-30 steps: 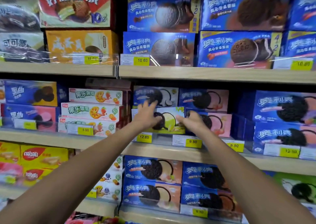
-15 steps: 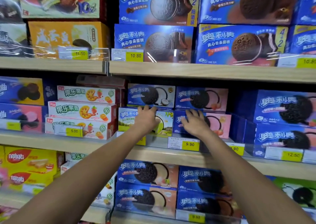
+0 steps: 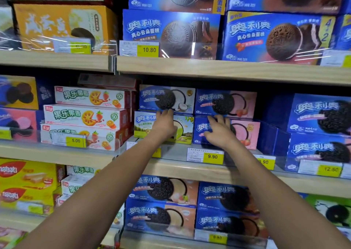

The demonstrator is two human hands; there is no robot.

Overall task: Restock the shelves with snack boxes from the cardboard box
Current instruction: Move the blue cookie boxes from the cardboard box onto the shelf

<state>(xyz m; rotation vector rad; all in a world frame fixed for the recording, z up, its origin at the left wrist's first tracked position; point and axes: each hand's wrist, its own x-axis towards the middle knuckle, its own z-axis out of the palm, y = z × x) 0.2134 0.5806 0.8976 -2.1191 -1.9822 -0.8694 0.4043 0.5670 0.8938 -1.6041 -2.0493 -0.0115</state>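
Observation:
On the middle shelf (image 3: 190,171), my left hand (image 3: 165,124) lies flat with straight fingers on the front of a green-and-blue cookie box (image 3: 144,124). A blue-and-white coconut cookie box (image 3: 152,97) is stacked on top of it. My right hand (image 3: 218,131) presses spread fingers against the front of a blue-and-pink cookie box (image 3: 247,133), which has a matching box (image 3: 226,103) stacked on it. The cardboard box is out of view.
White-and-red fruit biscuit boxes (image 3: 85,116) fill the shelf to the left. Larger blue cookie boxes (image 3: 319,133) stand to the right. More blue boxes sit on the upper shelf (image 3: 171,34) and lower shelf (image 3: 161,203). Yellow price tags (image 3: 212,156) line the shelf edges.
Both hands have stayed on the fronts of the two lower boxes, which look slightly further in on the shelf. The view has drifted right and tilted down.

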